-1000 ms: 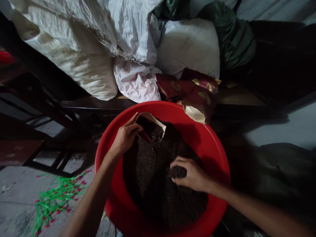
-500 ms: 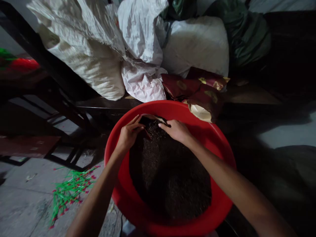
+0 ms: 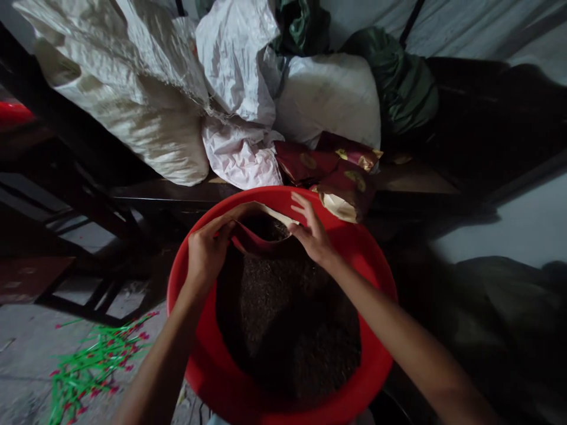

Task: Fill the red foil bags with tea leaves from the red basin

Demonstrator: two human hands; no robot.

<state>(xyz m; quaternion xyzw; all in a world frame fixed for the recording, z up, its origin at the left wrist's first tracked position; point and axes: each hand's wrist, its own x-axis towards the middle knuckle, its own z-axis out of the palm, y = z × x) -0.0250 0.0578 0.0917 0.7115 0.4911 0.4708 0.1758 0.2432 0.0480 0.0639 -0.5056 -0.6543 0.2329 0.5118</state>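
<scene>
Red pouch [image 3: 259, 239] sits low inside the basin [image 3: 376, 277], so spills land back on the dark loose tea [image 3: 283, 319]. My left hand [image 3: 206, 251] pinches one lip and my right hand [image 3: 312, 236] grips the other, holding the mouth wide open.

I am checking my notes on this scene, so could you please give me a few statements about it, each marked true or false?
1. The left hand and the right hand are both at the pouch. True.
2. The basin is blue. False: it is red.
3. The basin holds dark loose material. True.
4. The green sticks lie inside the basin. False: they lie on the floor, to its left.
5. More red pouches lie beyond the basin, in front of white sacks. True.
</scene>
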